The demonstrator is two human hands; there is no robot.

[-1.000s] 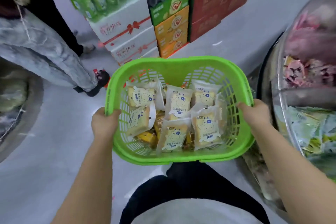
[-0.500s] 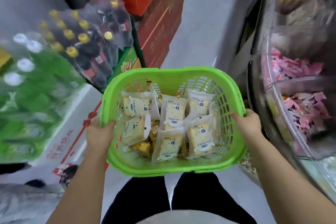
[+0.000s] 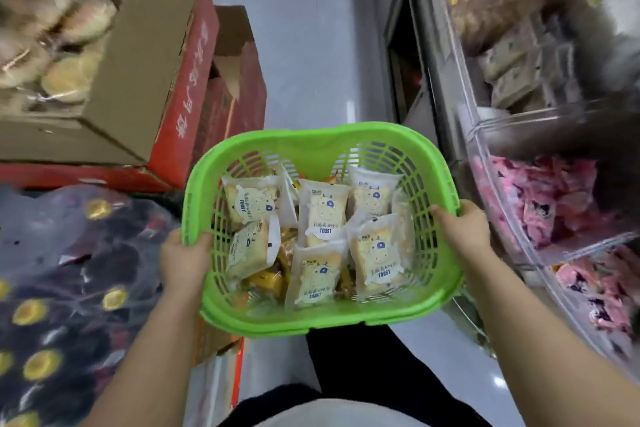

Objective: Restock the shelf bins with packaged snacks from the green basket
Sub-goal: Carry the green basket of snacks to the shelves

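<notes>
While my left hand (image 3: pixel 183 258) and right hand (image 3: pixel 462 230) each curl around a side rim, the green basket (image 3: pixel 322 146) of toast packets (image 3: pixel 323 211) hangs over a narrow floor aisle (image 3: pixel 311 55), red cartons (image 3: pixel 187 80) close left, clear shelf bins (image 3: pixel 540 204) just beside its right edge.

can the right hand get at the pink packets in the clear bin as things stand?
Probably not yet: the right hand grips the green basket rim, as does the left hand. The pink packets lie close beside it, behind the bin's clear front.
</notes>
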